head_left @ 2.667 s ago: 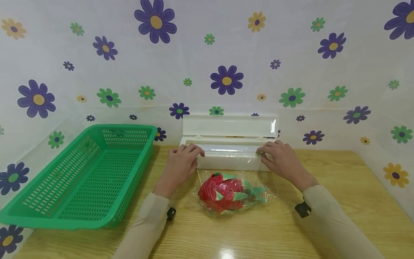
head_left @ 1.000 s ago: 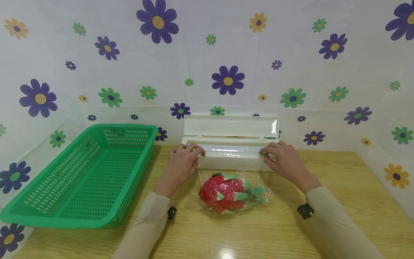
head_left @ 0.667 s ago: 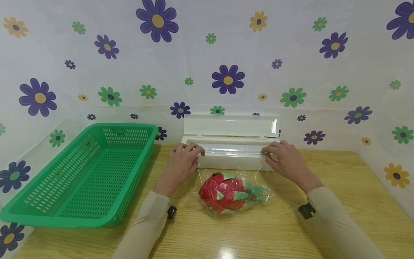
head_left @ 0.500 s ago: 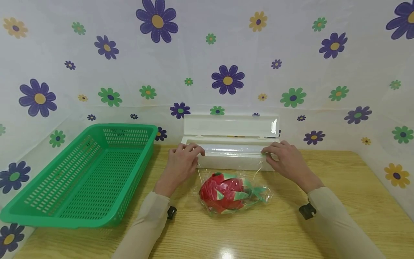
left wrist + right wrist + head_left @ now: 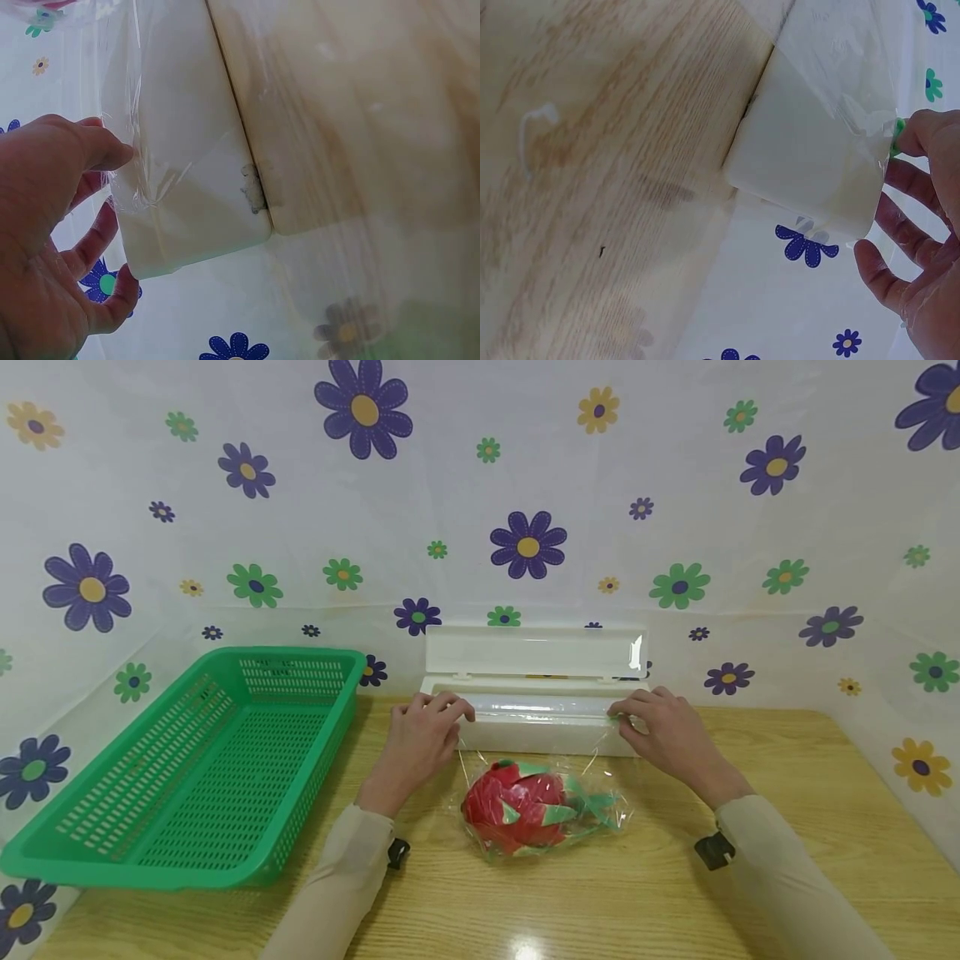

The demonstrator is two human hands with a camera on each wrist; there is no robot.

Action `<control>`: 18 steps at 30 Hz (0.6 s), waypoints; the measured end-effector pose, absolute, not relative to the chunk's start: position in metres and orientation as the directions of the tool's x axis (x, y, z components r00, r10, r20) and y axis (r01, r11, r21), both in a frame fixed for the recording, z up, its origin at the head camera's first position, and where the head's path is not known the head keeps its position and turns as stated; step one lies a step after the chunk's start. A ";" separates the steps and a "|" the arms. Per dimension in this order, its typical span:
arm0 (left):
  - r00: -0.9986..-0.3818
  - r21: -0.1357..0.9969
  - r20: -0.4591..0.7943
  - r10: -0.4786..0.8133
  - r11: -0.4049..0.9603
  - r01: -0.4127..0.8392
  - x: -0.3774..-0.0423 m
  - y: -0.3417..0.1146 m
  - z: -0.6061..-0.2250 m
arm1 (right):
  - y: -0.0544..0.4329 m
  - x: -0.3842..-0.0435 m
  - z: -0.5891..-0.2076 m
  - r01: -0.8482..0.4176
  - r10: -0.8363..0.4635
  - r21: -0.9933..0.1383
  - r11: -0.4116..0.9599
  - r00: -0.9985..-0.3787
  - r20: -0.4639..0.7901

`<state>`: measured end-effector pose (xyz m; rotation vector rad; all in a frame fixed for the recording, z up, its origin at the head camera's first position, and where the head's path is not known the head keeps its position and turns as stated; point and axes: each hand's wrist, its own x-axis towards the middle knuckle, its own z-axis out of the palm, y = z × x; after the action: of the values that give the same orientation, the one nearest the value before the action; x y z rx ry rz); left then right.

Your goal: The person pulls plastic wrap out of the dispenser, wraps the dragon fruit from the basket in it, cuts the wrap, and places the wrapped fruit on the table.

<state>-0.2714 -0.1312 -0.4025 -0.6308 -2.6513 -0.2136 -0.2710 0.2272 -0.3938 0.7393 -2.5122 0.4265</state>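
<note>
A long white cling film box (image 5: 540, 737) stands lid-up at the back of the table, with a clear roll (image 5: 540, 703) inside. My left hand (image 5: 424, 739) grips the box's left front corner; in the left wrist view its thumb (image 5: 112, 150) presses the film at the edge. At the right end, my right hand (image 5: 667, 735) pinches a small green slide cutter (image 5: 897, 137) on the box's edge. Clear film drapes down the box front toward a red and green dragon fruit (image 5: 517, 810), which lies on the table under wrinkled film.
A green perforated plastic basket (image 5: 300, 810) stands on the left of the wooden table (image 5: 600, 902). Behind the box hangs a white flower-print sheet (image 5: 585, 477), with the raised lid (image 5: 536, 650) standing close before it.
My right hand has slid a little to the right along the box edge with the cutter. The film's right side has drawn inward near the fruit. My left hand has stayed put.
</note>
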 end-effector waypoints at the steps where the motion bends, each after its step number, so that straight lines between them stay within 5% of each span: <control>1: -0.817 0.055 0.418 0.398 0.887 0.459 -0.272 -0.131 -0.403 | 0.227 -0.271 -0.394 -0.572 -0.421 -0.157 0.805 -0.737 0.528; 18: -0.813 0.062 0.428 0.394 0.885 0.462 -0.272 -0.132 -0.404 | 0.228 -0.272 -0.396 -0.570 -0.417 -0.150 0.808 -0.732 0.539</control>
<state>-0.2720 -0.1315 -0.4044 -0.6288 -2.6426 -0.2284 -0.2715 0.2283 -0.3957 0.7333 -2.5009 0.4207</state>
